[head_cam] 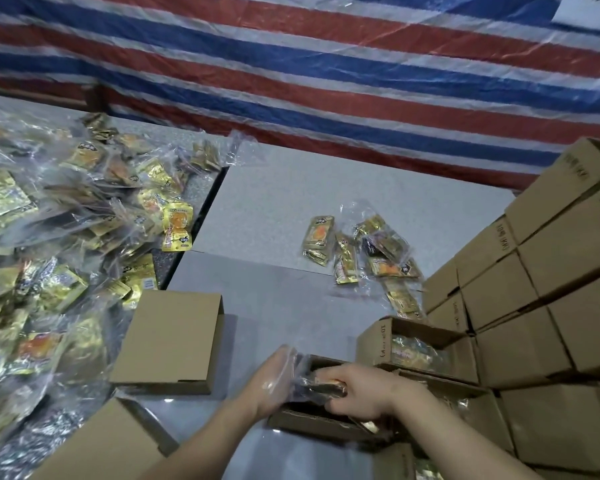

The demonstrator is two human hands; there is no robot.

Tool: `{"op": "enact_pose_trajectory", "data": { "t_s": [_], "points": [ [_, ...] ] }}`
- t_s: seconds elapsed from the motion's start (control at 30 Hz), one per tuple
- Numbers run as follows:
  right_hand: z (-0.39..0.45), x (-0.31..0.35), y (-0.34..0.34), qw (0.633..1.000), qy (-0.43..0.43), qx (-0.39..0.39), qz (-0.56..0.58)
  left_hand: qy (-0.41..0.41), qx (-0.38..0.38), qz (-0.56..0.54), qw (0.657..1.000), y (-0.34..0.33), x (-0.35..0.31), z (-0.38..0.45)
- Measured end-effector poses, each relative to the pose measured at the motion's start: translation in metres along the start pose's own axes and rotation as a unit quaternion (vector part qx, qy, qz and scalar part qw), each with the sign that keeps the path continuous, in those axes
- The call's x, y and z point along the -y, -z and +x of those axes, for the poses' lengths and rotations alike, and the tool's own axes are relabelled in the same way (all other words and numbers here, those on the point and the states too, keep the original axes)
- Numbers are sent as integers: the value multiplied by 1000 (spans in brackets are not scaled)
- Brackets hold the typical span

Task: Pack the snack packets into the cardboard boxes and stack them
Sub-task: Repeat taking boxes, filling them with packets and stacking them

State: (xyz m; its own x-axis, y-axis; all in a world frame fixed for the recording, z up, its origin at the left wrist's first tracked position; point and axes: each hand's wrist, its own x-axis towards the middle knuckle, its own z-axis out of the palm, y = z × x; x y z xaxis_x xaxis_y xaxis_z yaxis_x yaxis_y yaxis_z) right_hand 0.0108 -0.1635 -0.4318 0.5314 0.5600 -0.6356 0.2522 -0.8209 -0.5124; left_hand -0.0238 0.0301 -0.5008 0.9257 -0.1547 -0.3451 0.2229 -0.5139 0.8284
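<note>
Hands [312,386] blurred over open box [309,422]; packet [321,384] indistinct

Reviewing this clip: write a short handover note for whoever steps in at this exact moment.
Left hand: open, fingers flat against a clear-wrapped packet bundle.
Right hand: grips that bundle over the open box at the near table edge.
Done: wall of closed boxes stacked on the right; another open box already holds packets.
Left: seat this bundle, close both boxes, then pack the big heap on the left and the small pile mid-table.
</note>
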Motion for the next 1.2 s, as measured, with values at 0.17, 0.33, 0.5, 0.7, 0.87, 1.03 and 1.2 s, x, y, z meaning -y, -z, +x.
{"op": "enact_pose_trajectory", "data": {
  "t_s": [0.17,0.33,0.5,0.7,0.87,1.03,1.2],
  "points": [
    [29,6,-9,999,34,8,-24,-8,-19,-11,1000,7,5,-1],
    [50,-6,-22,1000,2,9,-24,21,-40,-48,998,7,8,-3],
    [63,-29,-54,989,-92,56,-98,21,-28,-71,997,-6,6,-6],
    [48,-19,-38,995,-103,6,17,22,-48,-52,997,-6,2,-4],
    [45,-7,-20,996,-66,-3,56,14,-59,-55,997,-9,3,-5],
    [73,9,-51,989,-116,78,52,11,-57,-60,997,-11,9,-3],
    [73,14,-42,986,-116,81,84,18,-55,-57,997,-11,10,-3]
  ]
}}
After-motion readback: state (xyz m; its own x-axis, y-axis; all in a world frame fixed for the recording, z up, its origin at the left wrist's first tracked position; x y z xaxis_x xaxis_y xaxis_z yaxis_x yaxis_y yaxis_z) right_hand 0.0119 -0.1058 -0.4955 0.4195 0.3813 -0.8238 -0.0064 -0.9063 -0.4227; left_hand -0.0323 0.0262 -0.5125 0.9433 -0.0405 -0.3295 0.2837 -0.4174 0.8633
